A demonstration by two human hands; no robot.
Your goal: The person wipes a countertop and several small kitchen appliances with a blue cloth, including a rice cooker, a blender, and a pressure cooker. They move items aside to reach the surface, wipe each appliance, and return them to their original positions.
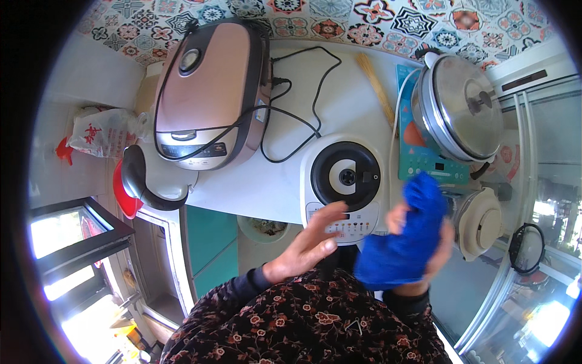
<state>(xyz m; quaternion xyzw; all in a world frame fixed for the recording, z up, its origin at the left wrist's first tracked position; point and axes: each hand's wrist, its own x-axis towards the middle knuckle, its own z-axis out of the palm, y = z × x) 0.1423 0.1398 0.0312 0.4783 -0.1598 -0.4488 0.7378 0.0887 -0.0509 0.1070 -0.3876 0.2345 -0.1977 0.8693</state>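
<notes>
My right hand point(440, 255) grips a bunched blue cloth point(400, 255), blurred by motion, to the right of a white blender base point(384, 159). Over the front left corner of that base, my left hand point(307, 243) is held with its fingers apart and nothing in it. Whether its fingertips touch the control panel point(363, 218), I cannot tell. The base has a round black seat point(320, 177) with a drive coupling point(348, 177) at its centre. Close by on the right stands a clear jug with a cream lid point(477, 223).
A pink rice cooker point(209, 86) stands at back left, with a black cord point(318, 104) looping across the white counter point(236, 186). An electric kettle point(159, 175) is left of it. At right, a steel steamer pot point(468, 100) sits on a teal induction cooker point(409, 159), beside a bamboo brush point(375, 86).
</notes>
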